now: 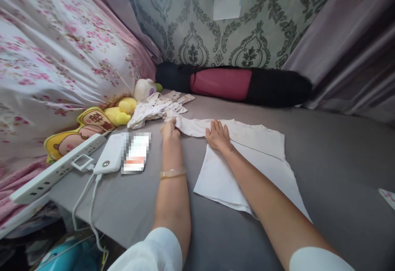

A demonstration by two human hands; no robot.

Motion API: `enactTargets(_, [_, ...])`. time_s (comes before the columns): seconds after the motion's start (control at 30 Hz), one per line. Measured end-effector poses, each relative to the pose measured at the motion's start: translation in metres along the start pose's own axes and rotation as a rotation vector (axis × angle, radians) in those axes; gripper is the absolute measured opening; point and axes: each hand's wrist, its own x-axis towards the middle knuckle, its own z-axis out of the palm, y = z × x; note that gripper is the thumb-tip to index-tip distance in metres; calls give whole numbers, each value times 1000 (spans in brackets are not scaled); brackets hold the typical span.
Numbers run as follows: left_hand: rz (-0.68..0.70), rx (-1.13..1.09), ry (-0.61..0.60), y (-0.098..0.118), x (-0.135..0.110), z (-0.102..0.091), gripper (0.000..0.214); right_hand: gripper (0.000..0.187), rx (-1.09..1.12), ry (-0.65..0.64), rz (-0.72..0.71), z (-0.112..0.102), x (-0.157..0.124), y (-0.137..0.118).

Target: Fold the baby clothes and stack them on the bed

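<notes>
A white shirt (pixel 262 160) lies on the grey surface, its far side folded over toward me in a long strip. At the far left, my left hand (pixel 169 128) is closed on the end of the shirt's sleeve, which stretches out to the left. My right hand (pixel 218 134) rests flat on the shirt where the sleeve meets the body, its fingers spread. Just beyond my left hand lies a crumpled white cloth with small printed figures (pixel 151 108).
To the left are a phone (pixel 136 154), a white power bank (pixel 111 154) with cables, a long power strip (pixel 58 170) and plush toys (pixel 119 112). A black and red roll (pixel 222 84) lies along the patterned wall. Curtains (pixel 345 36) hang at both sides.
</notes>
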Motion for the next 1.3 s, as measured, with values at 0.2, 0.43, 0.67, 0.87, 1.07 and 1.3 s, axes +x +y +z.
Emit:
enactTargets(0.2, [-130, -257, 111, 35, -5, 16, 21, 65, 7, 30, -2, 1, -2, 0])
enactTargets(0.43, [-158, -409, -5, 62, -35, 41, 18, 65, -11, 14, 6, 3, 1, -1])
enactTargets(0.67, [-119, -318, -209, 64, -79, 65, 11, 60, 233, -44, -27, -15, 6, 11])
enactTargets(0.87, [-48, -70, -365, 62, -128, 80, 8, 44, 980, 225, 169, -36, -7, 49])
enactTargets(1.07, [5, 181, -501, 44, -163, 85, 9, 24, 1683, 165, 469, -48, -37, 90])
enactTargets(1.3, [99, 354, -708, 14, -184, 89, 10, 30, 1922, 103, 495, -47, -52, 112])
